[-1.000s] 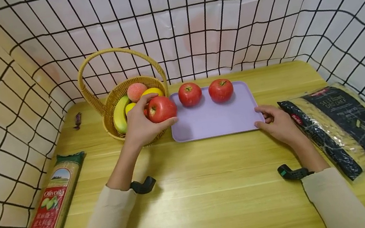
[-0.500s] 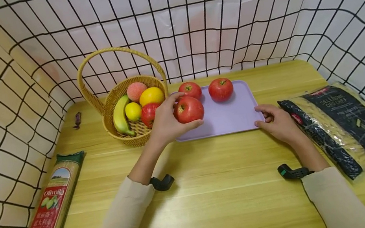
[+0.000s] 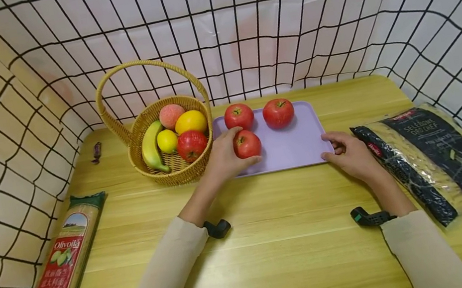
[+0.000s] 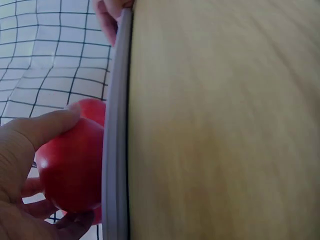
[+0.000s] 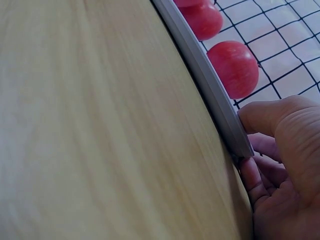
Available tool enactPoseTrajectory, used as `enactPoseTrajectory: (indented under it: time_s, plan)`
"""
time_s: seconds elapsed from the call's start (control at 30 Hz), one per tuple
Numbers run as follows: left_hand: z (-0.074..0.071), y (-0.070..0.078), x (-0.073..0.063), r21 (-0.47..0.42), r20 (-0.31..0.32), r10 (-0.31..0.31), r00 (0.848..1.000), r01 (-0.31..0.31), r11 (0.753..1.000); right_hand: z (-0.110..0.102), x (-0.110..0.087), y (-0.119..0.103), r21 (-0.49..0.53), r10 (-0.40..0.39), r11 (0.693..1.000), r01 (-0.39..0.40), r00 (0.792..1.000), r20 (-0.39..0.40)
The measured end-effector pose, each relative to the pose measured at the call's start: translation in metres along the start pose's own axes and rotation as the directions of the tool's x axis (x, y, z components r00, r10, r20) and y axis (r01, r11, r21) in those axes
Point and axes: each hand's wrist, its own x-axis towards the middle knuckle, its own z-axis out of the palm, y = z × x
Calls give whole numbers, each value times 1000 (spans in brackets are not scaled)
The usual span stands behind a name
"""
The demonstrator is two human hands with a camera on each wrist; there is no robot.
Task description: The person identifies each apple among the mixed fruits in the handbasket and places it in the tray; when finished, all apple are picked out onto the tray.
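Note:
My left hand [image 3: 223, 156] holds a red apple [image 3: 247, 144] at the front left part of the lilac tray [image 3: 290, 147], with the thumb on its near side. In the left wrist view this apple [image 4: 75, 165] sits against the tray's rim, and whether it bears its full weight on the tray I cannot tell. Two more red apples, a left one [image 3: 239, 117] and a right one [image 3: 278, 113], rest along the tray's back. My right hand [image 3: 350, 154] pinches the tray's right edge; the right wrist view shows the thumb over the rim [image 5: 210, 85] and fingers beneath.
Left of the tray stands a wicker basket [image 3: 181, 176] with a tall handle, holding a banana [image 3: 152, 146], lemon [image 3: 167, 141], peach [image 3: 171, 116], yellow fruit [image 3: 190, 121] and red apple [image 3: 192, 145]. Pasta bags lie left [image 3: 65, 261] and right [image 3: 438, 161]. A small dark wrapped item [image 3: 97, 152] lies back left.
My left hand has carried the apple from beside the basket rightward over the tray, then lowered it to the tray's front left. My right hand has stayed at the tray's edge.

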Motion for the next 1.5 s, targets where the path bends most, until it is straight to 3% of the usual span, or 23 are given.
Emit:
enactPoseTrajectory:
  time_s: [0.27, 0.47, 0.77, 0.9, 1.03, 1.17, 1.5]
  plan:
    - [4, 4, 1, 63, 52, -5, 999, 1, 998, 0, -1, -4, 11, 3, 1000, -3, 1000, 3]
    - [1, 6, -3, 79, 50, -6, 999, 2, 997, 0, -1, -4, 0, 12, 1000, -12, 1000, 14]
    - [-23, 11, -23, 49, -33, 41, 999, -39, 998, -1, -2, -4, -3, 7, 1000, -7, 1000, 9]
    - [-35, 9, -29, 43, -93, 111, 989, -107, 993, -2, -2, -4, 1, 9, 1000, -9, 1000, 7]
    - [-50, 2, -33, 36, -149, 210, 966, -207, 978, -2, -2, -4, 5, 7, 1000, -7, 1000, 13]
    - [-65, -11, -36, 51, -173, 255, 951, -250, 967, -2, -2, -4, 2, 5, 1000, -5, 1000, 13]
    - [-93, -42, -39, 74, -240, 154, 958, -140, 987, -1, -2, -4, 6, 7, 1000, -7, 1000, 12]
